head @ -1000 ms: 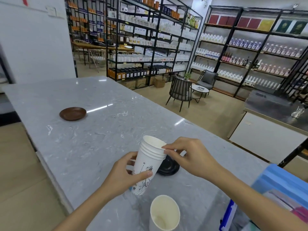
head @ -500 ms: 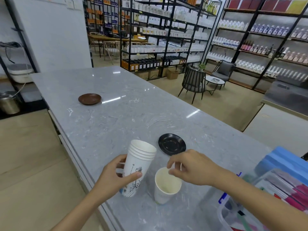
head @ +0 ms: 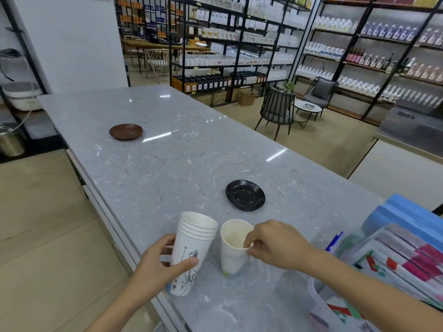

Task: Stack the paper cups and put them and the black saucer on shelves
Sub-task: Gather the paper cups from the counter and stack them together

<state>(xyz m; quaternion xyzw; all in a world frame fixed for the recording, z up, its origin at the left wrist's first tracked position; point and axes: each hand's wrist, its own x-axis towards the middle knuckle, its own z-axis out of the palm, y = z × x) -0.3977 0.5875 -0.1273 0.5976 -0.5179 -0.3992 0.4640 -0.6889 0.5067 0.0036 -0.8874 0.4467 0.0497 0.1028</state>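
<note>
My left hand grips a stack of white paper cups with a black line drawing, held tilted just above the near edge of the grey marble counter. Right beside the stack, my right hand pinches the rim of a single white paper cup, which leans slightly over the counter. The black saucer lies flat on the counter just beyond both cups, untouched.
A brown saucer lies farther back on the counter's left side. A clear bin of colourful packets with a blue lid stands at the near right. Black metal shelves full of bottles line the room behind, with chairs and a small round table.
My right hand went from the stack's rim down to the single cup, took hold of its rim and lifted and tilted it. The view has tipped down and left, uncovering the black saucer.
</note>
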